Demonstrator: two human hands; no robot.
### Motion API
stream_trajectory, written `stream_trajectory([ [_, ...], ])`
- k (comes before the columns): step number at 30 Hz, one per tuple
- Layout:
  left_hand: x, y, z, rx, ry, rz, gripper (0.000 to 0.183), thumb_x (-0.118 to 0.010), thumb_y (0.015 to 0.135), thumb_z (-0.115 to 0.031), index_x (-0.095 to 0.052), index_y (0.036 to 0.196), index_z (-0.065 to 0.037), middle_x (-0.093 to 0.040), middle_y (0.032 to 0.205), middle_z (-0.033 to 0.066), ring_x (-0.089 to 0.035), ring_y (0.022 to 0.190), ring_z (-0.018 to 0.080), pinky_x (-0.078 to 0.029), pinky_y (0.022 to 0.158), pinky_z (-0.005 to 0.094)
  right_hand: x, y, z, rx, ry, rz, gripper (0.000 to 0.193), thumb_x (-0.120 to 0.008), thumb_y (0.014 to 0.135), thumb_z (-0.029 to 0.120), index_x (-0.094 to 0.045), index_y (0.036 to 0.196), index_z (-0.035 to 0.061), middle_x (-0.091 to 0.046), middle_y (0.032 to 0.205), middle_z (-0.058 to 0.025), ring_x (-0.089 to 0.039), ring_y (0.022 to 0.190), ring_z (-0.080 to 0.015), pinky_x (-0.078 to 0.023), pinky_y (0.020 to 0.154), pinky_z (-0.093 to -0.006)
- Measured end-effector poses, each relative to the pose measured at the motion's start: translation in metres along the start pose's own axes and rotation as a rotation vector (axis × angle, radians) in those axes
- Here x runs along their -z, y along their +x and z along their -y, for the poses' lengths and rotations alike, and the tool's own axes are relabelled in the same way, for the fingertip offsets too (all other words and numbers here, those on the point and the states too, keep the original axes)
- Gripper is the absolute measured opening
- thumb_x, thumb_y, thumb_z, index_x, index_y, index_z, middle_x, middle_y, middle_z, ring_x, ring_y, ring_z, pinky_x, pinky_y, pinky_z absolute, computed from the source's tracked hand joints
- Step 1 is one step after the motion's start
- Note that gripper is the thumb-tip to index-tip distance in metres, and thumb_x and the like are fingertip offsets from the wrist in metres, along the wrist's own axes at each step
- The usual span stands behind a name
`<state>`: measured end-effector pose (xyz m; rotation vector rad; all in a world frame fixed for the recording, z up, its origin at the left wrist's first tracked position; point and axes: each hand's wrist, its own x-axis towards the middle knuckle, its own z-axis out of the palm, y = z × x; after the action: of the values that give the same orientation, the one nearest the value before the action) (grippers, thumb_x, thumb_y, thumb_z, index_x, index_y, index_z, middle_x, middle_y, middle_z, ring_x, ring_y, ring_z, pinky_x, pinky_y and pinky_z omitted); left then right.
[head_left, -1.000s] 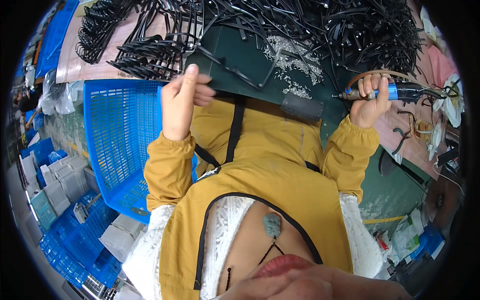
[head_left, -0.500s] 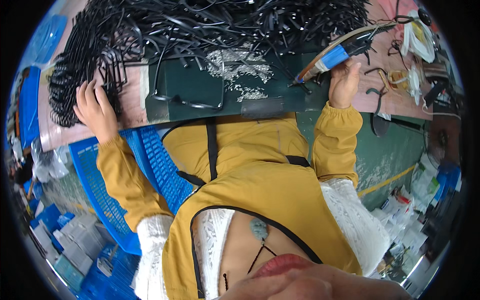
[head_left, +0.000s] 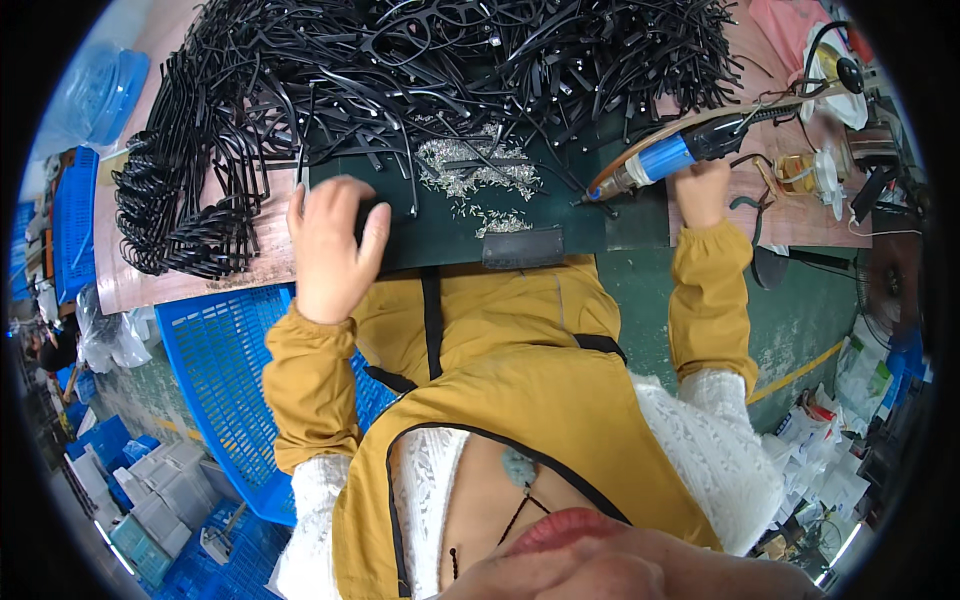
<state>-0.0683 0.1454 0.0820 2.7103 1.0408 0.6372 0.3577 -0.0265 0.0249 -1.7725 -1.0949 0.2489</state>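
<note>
Head view: a blue-banded power screwdriver (head_left: 665,158) hides the right grip's (head_left: 703,190) fingers, so its closure cannot be told; the left grip (head_left: 338,245) spreads loosely near black eyeglass frames (head_left: 210,245).

One power tool (head_left: 665,157), one pendant (head_left: 519,467)

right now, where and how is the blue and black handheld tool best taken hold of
Probably around the blue band, from the near right, where the right hand is. The tool slants with its narrow tip toward the near left; the band is thick and bare, while a brown strip arches along its far side.
</note>
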Motion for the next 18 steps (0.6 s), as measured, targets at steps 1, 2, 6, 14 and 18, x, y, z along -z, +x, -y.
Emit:
stream_trajectory([
  [1, 0.009, 0.013, -0.004, 0.014, -0.043, -0.046, 0.028, -0.065, 0.097, -0.024, -0.063, 0.115, -0.003, -0.066, 0.107, 0.0125, -0.061, 0.109, 0.0317, -0.040, 0.107, 0.0476, 0.003, -0.007, 0.001, 0.034, -0.160, -0.008, 0.022, -0.074, 0.084, 0.019, -0.071, 0.099, 0.0034, -0.069, 0.090, -0.0149, -0.069, 0.080, -0.0372, -0.056, 0.072, -0.0435],
  [2, 0.015, 0.029, -0.007, 0.037, -0.110, -0.103, 0.031, -0.066, 0.096, -0.024, -0.062, 0.117, -0.002, -0.066, 0.109, 0.0145, -0.061, 0.110, 0.0329, -0.043, 0.105, 0.0459, 0.006, -0.012, 0.002, 0.028, -0.498, 0.038, 0.024, -0.075, 0.083, 0.022, -0.070, 0.097, 0.0026, -0.071, 0.087, -0.0156, -0.069, 0.076, -0.0378, -0.056, 0.070, -0.0439],
  [6, -0.008, 0.133, 0.008, -0.240, -0.023, -0.302, 0.054, -0.067, 0.098, -0.030, -0.054, 0.142, 0.001, -0.062, 0.134, 0.0226, -0.058, 0.126, 0.0390, -0.045, 0.108, 0.0434, 0.006, -0.011, -0.001, -0.029, -0.734, 0.043, 0.031, -0.075, 0.080, 0.034, -0.071, 0.089, 0.0049, -0.072, 0.080, -0.0183, -0.072, 0.080, -0.0362, -0.055, 0.071, -0.0466],
  [14, -0.077, 0.236, 0.007, -0.191, 0.237, 0.054, 0.043, -0.058, 0.096, -0.015, -0.057, 0.136, 0.002, -0.065, 0.112, 0.0172, -0.063, 0.108, 0.0317, -0.051, 0.097, 0.0397, 0.018, -0.010, 0.006, -0.185, -0.511, -0.017, 0.026, -0.072, 0.085, 0.026, -0.071, 0.088, -0.0003, -0.072, 0.076, -0.0140, -0.072, 0.070, -0.0275, -0.053, 0.065, -0.0380],
  [18, -0.023, 0.196, -0.029, -0.157, -0.246, -0.219, 0.040, -0.053, 0.095, -0.008, -0.058, 0.133, 0.003, -0.066, 0.102, 0.0144, -0.066, 0.099, 0.0280, -0.053, 0.091, 0.0379, 0.021, -0.018, 0.001, -0.186, -0.703, 0.103, 0.033, -0.074, 0.084, 0.033, -0.072, 0.087, 0.0001, -0.073, 0.081, -0.0199, -0.072, 0.080, -0.0370, -0.055, 0.072, -0.0444],
])
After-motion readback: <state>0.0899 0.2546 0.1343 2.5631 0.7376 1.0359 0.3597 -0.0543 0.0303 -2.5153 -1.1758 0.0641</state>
